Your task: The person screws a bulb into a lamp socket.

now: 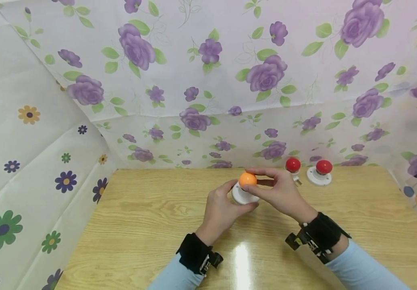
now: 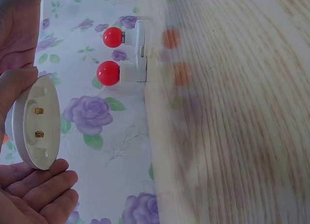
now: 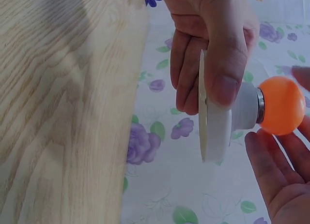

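Observation:
My left hand (image 1: 223, 207) grips a round white lamp holder (image 1: 242, 196) by its rim, raised off the table. An orange bulb (image 1: 247, 180) sits in the holder's socket, its metal collar showing at the socket mouth in the right wrist view. Around the bulb, the thumb and fingers of my right hand (image 1: 281, 192) hold it from opposite sides. The left wrist view shows the underside of the lamp holder (image 2: 42, 122), hollow, with two brass terminals. Seen from the right wrist, the orange bulb (image 3: 282, 106) points sideways toward the right palm.
Two red bulbs stand at the back right of the wooden table (image 1: 150, 217): one red bulb (image 1: 323, 166) in a round white holder (image 1: 318, 178), another red bulb (image 1: 293, 164) in a white holder with metal prongs. A flowered cloth (image 1: 193, 80) hangs behind the table's back edge.

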Motion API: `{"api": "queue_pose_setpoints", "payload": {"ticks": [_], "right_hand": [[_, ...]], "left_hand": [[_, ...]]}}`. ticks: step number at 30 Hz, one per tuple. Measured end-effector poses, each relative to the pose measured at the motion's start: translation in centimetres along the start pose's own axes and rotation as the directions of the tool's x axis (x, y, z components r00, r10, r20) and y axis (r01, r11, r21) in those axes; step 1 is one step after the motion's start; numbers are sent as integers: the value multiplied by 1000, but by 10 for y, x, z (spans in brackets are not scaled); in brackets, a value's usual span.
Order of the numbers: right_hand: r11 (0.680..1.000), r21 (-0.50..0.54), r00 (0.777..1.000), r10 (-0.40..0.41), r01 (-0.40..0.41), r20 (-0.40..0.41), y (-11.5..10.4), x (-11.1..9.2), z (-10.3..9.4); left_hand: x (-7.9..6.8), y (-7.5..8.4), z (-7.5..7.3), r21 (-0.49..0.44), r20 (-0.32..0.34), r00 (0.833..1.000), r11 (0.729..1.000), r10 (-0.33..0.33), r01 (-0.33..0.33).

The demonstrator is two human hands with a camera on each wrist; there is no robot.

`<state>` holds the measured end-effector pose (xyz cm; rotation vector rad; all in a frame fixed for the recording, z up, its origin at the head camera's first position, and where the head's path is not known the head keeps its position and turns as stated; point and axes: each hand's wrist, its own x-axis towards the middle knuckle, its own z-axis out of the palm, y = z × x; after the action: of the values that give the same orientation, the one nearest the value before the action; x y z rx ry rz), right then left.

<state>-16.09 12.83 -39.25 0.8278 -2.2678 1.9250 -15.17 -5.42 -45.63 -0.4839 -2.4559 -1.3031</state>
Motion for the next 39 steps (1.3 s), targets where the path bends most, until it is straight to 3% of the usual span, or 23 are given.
{"api": "queue_pose_setpoints", "payload": {"ticks": [8,15,23,39], "right_hand": [[1000,-29,995,12,-9,101,-11,3,-8],[999,-42,984,19,-11,179,-5,4,-9],[998,-49,983,-23,33,181,15,5,-11],[1000,-18,988,-20,23,152,14,4,-10]], "left_hand": [[0,-1,-1,-1,3,1000,1000,14,-14],[-1,-3,0,-17,16,1000,1000,12,-12],[-1,-3,0,-10,10,1000,1000,24,-24],[0,-1,-1,-11,19,1000,1000,5,-5]]}}
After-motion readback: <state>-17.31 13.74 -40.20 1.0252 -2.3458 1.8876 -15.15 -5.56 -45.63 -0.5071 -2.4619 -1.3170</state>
